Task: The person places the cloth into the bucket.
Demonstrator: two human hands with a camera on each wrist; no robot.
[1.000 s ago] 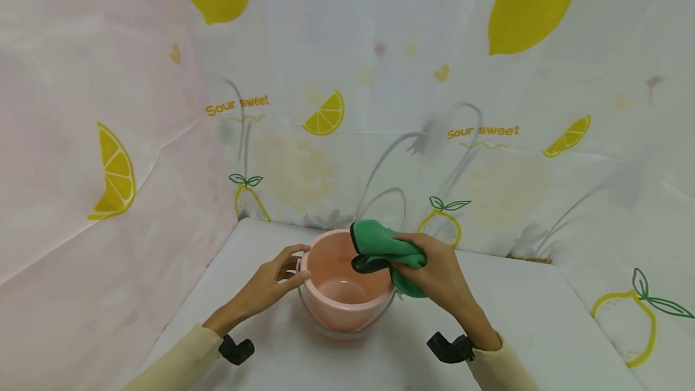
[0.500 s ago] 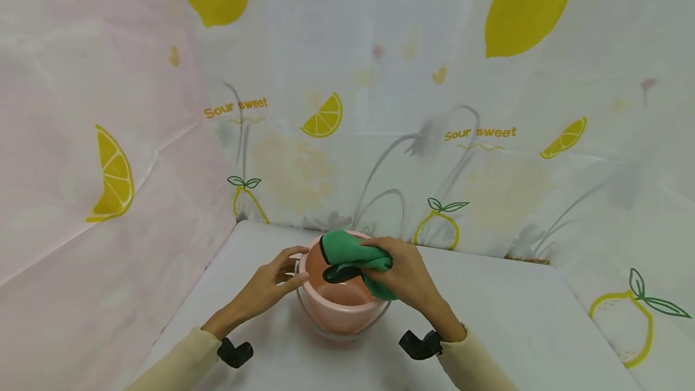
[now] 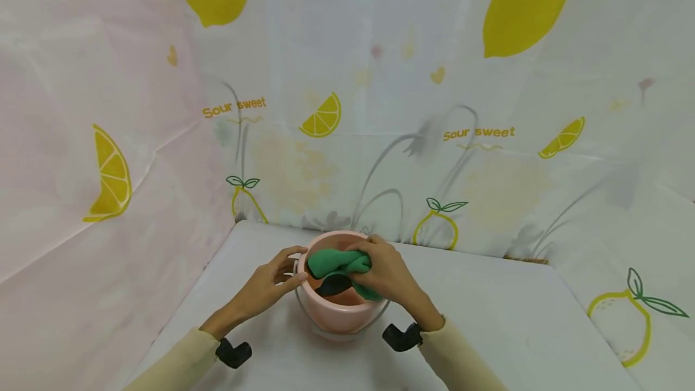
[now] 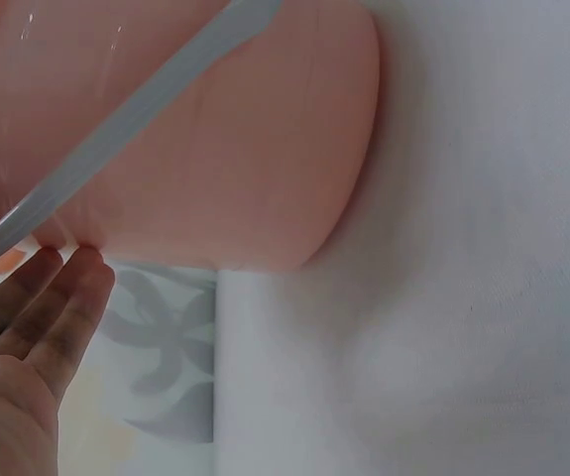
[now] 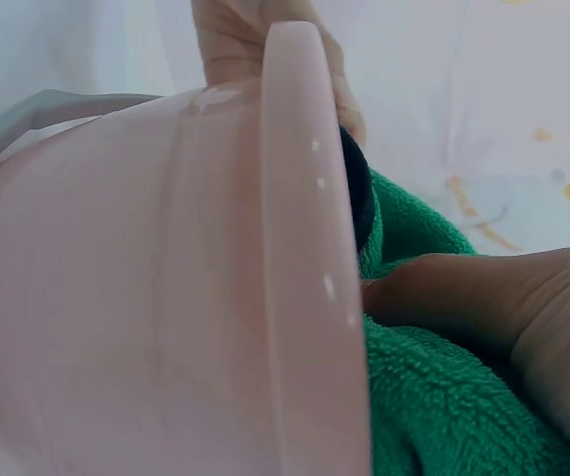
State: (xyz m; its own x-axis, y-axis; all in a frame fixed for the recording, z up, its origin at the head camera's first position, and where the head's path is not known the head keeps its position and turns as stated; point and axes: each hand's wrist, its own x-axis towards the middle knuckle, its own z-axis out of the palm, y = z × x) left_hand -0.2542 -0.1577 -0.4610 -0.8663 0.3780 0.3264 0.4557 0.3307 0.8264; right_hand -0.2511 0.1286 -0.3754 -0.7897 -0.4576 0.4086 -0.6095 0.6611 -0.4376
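A pink bucket [image 3: 342, 317] with a grey-white handle [image 4: 116, 144] stands upright on the white table. My left hand [image 3: 268, 279] holds its left side, the thumb over the rim and the other fingers against the outer wall, as the left wrist view also shows. With my right hand [image 3: 382, 267] I grip a bunched green towel [image 3: 331, 261] with dark edging, partly down inside the mouth of the bucket. Terry loops of the towel show in the right wrist view, where the bucket's rim [image 5: 309, 248] hides the fingertips. The bucket's bottom inside is mostly covered by the towel.
The white table [image 3: 478, 312] extends to both sides of the bucket. Behind it and to the sides hangs a pale curtain [image 3: 380, 89] printed with lemons. A black wrist mount [image 3: 402, 338] sits on the right wrist, another one on the left.
My right hand has carried the green towel leftward and down, from the bucket's right rim into its mouth. The left hand has stayed at the rim.
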